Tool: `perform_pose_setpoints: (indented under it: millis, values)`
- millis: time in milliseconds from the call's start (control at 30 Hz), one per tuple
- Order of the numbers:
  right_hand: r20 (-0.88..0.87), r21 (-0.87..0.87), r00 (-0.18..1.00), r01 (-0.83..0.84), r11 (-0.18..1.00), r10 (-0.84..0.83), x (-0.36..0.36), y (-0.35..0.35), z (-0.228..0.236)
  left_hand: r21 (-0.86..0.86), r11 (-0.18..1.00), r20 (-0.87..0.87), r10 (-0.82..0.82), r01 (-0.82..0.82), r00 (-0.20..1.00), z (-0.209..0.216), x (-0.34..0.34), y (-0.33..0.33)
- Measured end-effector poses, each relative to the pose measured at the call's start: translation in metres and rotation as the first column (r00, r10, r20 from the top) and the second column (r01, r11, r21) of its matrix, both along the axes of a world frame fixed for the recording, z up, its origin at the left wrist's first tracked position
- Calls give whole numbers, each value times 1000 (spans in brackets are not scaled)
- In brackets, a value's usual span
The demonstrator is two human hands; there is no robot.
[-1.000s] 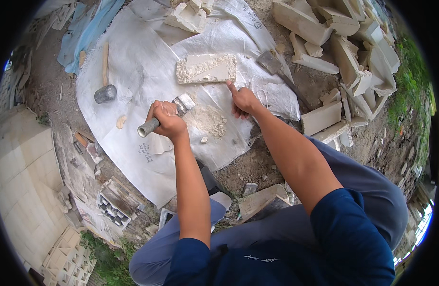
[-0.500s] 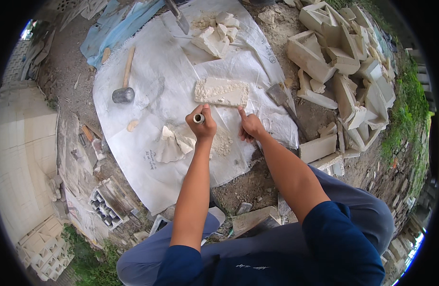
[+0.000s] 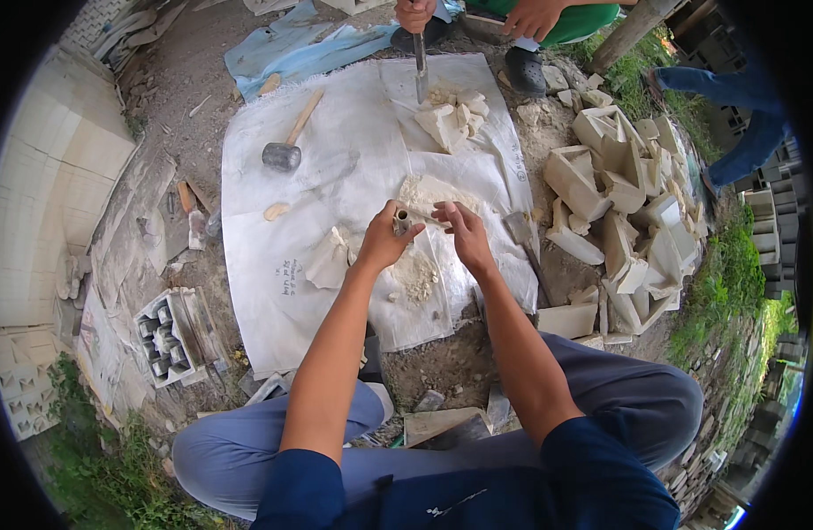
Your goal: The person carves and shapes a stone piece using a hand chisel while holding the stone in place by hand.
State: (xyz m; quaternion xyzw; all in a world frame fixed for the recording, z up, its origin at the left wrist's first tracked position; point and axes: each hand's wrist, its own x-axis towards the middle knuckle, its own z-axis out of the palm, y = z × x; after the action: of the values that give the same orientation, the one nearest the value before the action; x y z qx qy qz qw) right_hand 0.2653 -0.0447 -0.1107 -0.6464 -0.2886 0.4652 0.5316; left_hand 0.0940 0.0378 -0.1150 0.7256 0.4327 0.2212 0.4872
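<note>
My left hand (image 3: 387, 240) is closed around a hollow metal tube (image 3: 402, 215), whose round open end faces up. Just to its right, my right hand (image 3: 466, 237) has its fingers apart and bent toward the left one. Both hands are over the near edge of a pale, rough-faced stone slab (image 3: 437, 190), partly covering it. Close below them lies a heap of pale chips (image 3: 415, 276). Left of my left hand is a jagged stone chunk (image 3: 329, 261). Everything rests on a white woven sheet (image 3: 256, 230).
A black-headed mallet (image 3: 283, 156) lies far left on the sheet. At the far edge, another person's hand (image 3: 415, 14) grips an upright metal bar (image 3: 421, 66) beside broken stone (image 3: 446, 125). Right stands a pile of broken blocks (image 3: 614, 194), with a long-handled flat-bladed tool (image 3: 520, 230) nearer.
My right hand has lifted from the slab's near edge, its pointing finger no longer on it. The tube has come nearer the slab. My view has shifted, bringing other people in at the top.
</note>
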Motion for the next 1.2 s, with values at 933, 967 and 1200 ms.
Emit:
perform_pose_setpoints:
  millis: [933,967,1200]
  values:
    - [-246,445,965,193,874,-88,-62,-32,56,23,830,-843,-283,557,457,254,-160,13]
    - [-233,412,967,194,890,-104,-59,-32,65,23,830,-818,-305,558,488,246,-160,18]
    - [-171,421,972,219,880,-160,-73,-26,84,-176,757,-847,-442,630,294,191,-139,51]
